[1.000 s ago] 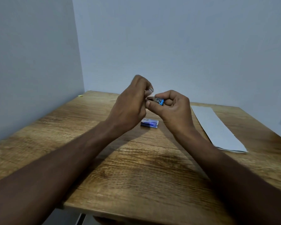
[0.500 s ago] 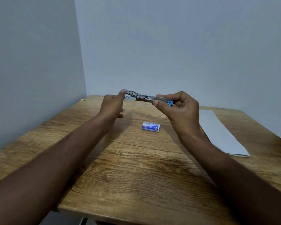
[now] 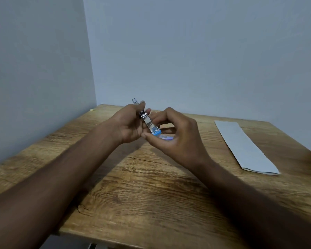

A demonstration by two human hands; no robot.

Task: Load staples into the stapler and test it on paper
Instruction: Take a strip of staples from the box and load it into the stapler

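A small silver stapler (image 3: 147,121) with a blue end is swung open flat and held above the table. My left hand (image 3: 127,124) grips its far half, fingers curled round the metal. My right hand (image 3: 176,135) pinches the near blue end between thumb and fingers. The blue staple box (image 3: 167,137) lies on the table just behind my right thumb, mostly hidden. A folded white sheet of paper (image 3: 244,146) lies flat at the right.
The wooden table (image 3: 151,194) stands in a corner between two pale walls. Its front edge runs along the bottom of the view. A tiny yellow scrap (image 3: 92,110) sits at the far left edge.
The stapler has turned from lying crosswise between my hands to pointing away from me. Both hands have come closer together, and my left hand now wraps the far half.
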